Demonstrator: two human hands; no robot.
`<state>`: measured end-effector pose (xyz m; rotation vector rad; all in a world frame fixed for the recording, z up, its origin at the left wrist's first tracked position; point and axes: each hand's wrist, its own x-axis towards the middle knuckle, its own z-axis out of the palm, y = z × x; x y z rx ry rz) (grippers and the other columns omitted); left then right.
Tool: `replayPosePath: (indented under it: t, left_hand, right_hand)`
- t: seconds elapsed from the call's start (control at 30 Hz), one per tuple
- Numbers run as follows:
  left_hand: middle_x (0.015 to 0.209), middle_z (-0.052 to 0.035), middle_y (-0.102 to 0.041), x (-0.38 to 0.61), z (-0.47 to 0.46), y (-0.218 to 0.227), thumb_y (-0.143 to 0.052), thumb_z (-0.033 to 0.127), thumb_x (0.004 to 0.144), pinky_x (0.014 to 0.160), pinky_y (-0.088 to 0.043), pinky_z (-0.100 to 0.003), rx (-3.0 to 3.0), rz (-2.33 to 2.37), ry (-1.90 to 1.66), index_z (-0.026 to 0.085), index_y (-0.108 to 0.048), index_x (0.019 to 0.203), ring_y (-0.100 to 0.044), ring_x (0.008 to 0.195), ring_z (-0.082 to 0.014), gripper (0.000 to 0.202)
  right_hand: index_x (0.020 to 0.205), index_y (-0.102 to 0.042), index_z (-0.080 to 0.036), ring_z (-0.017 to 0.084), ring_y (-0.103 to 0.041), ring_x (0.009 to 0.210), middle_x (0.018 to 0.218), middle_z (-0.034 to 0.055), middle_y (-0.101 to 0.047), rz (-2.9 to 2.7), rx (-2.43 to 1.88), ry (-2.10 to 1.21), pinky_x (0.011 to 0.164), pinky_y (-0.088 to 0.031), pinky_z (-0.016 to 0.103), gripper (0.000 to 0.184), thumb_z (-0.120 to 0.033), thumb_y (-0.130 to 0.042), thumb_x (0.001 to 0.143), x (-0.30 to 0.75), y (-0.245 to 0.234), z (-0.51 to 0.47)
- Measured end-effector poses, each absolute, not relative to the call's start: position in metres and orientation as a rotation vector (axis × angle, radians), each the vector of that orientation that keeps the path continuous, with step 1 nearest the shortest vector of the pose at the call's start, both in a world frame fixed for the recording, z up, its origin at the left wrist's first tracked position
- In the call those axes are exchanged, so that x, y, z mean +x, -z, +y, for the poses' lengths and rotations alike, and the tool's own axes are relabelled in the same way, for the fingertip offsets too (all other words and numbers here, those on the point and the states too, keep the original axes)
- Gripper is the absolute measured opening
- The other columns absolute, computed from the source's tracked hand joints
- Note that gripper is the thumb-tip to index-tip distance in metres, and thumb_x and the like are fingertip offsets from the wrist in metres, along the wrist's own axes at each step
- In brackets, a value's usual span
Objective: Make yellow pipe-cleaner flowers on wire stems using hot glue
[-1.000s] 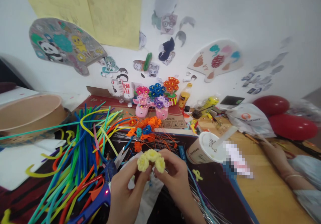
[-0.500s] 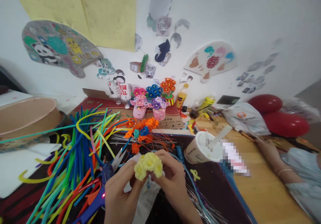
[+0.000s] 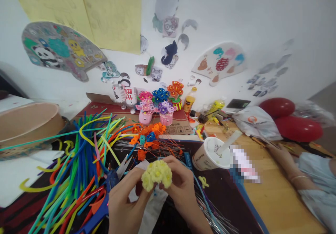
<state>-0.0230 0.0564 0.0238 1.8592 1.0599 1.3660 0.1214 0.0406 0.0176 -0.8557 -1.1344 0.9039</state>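
Between my two hands is a bunch of pale yellow pipe-cleaner flowers point(image 3: 156, 174), its blossoms facing up toward me. My left hand point(image 3: 128, 199) pinches it from the left, thumb and fingers closed just under the blossoms. From the other side my right hand point(image 3: 181, 188) grips it the same way; the stems are mostly hidden by my fingers. Open scissor blades point(image 3: 124, 167) and a dark blue glue gun point(image 3: 112, 179) lie beside my left hand. Orange and blue pipe-cleaner flowers point(image 3: 149, 136) on thin wires lie beyond my hands.
Loose colourful pipe cleaners point(image 3: 84, 157) cover the left side. A drink cup point(image 3: 210, 153) with a straw stands to the right. Potted pipe-cleaner flowers point(image 3: 166, 110) stand at the back. Another person's arm point(image 3: 294, 171) rests on the wooden table point(image 3: 273, 199) at right.
The yellow flower bunch has tipped slightly, showing more of its blossoms' faces, and shifted a little right. Both hands keep their hold on it.
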Motion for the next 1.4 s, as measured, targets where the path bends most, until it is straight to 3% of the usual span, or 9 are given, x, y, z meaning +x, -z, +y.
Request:
replayPosePath:
  t: [0.47,0.83,1.4]
  left_hand:
    - [0.071,0.0049,-0.063,-0.024,0.058,-0.018,-0.069,0.026,0.083,0.050,-0.046,-0.016,1.884,1.109,-1.380,0.023,-0.063,0.080,-0.056,0.057,-0.0103,0.007]
    - [0.077,0.0029,-0.069,-0.025,0.059,-0.014,-0.069,0.024,0.081,0.050,-0.046,-0.018,1.837,1.150,-1.415,0.022,-0.066,0.081,-0.061,0.063,-0.0128,0.004]
    - [0.067,0.0041,-0.065,-0.021,0.060,-0.017,-0.069,0.027,0.081,0.051,-0.046,-0.019,1.737,1.142,-1.368,0.022,-0.066,0.080,-0.058,0.058,-0.0120,0.006]
  right_hand:
    - [0.072,-0.073,-0.021,0.013,-0.051,0.069,0.077,0.0001,-0.060,-1.087,-0.840,-0.970,0.063,-0.040,0.023,0.012,-0.030,-0.082,0.075,0.122,-0.018,0.044]
    - [0.080,-0.070,-0.017,0.011,-0.050,0.060,0.072,-0.0013,-0.058,-1.030,-0.902,-1.212,0.053,-0.042,0.019,0.029,-0.043,-0.081,0.074,0.120,-0.017,0.044]
    - [0.078,-0.069,-0.016,0.013,-0.048,0.065,0.074,0.0010,-0.057,-1.053,-0.997,-1.128,0.052,-0.041,0.021,0.035,-0.049,-0.079,0.073,0.122,-0.017,0.046]
